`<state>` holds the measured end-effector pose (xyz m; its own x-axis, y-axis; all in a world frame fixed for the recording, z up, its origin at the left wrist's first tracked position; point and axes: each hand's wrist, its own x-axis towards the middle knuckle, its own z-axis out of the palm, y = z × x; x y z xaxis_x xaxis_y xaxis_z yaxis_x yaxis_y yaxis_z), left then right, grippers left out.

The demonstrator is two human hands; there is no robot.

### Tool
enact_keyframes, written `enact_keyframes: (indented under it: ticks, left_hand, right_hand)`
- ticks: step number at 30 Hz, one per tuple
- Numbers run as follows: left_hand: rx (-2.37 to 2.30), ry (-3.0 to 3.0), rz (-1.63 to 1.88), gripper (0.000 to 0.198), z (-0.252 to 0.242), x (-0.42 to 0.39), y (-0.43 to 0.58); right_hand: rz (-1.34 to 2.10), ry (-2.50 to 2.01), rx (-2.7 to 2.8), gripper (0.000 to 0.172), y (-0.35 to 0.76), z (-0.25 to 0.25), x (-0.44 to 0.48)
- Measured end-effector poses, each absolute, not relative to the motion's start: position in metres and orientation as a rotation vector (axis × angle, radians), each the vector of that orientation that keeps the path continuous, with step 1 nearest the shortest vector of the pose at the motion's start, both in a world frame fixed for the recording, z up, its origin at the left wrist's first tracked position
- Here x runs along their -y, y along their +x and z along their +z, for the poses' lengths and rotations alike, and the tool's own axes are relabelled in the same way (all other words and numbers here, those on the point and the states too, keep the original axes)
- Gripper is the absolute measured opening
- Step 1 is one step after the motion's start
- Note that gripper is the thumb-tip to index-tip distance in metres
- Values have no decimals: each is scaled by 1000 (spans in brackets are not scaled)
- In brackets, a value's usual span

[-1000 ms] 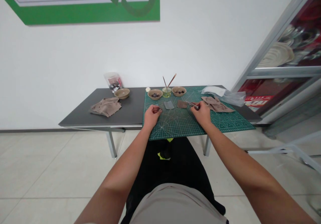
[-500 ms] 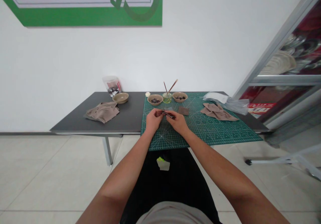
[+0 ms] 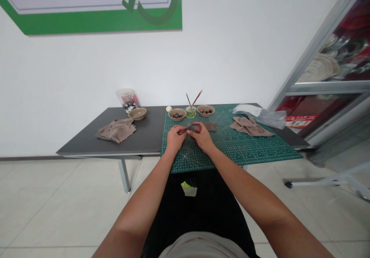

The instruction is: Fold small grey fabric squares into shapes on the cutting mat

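Over the green cutting mat (image 3: 231,146) my two hands are close together at one small, thin, dark grey piece (image 3: 191,128). My left hand (image 3: 176,136) pinches its left end with fingertips and thumb. On the other side my right hand (image 3: 201,136) has its thumb below and fingers above the piece. The exact kind of the piece cannot be made out. Just behind my right hand lies a small brown square (image 3: 211,126). Two tan bowls, a left one (image 3: 177,118) and a right one (image 3: 206,114), hold small dark objects. Between them stands a glass jar (image 3: 190,114) of yellowish-green liquid with two thin sticks (image 3: 197,97).
A brown cloth (image 3: 250,127) and a clear plastic bag (image 3: 270,118) lie at the right. Farther left are another cloth (image 3: 117,131), a tan bowl (image 3: 138,116) and a clear plastic tub (image 3: 127,101). A small white lid-like item (image 3: 169,108) sits at the mat's back edge.
The grey piece is turned so more of its flat face shows, and my right fingers have shifted on it. The whole view has swung slightly.
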<state>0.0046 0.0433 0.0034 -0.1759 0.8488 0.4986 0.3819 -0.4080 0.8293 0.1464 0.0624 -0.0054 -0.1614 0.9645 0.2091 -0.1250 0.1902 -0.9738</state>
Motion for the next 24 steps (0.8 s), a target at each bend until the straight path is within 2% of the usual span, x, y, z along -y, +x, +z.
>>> enact_keyframes:
  ticks: [3,9,15,21,24]
  left_hand:
    - [-1385,1739,1581,7,3,-43,4]
    - [-1462,1817,1476,6,3,-43,5]
    - [-1559,2004,1372,12,5,-38,6]
    - [-1481,1932,1405,5,4,-38,6]
    - [-1500,2012,1375,10,3,-38,6]
  right_hand:
    - [1328,-865,1206,60,148,-5,-63]
    - [1382,-818,1312,37,151,-3,-63]
    - [1383,-874,1379,35,153,-1,-63]
    - [1380,-881,1296,35,155,-3,-65]
    - [1402,-835,1302,34,155,-5,-64]
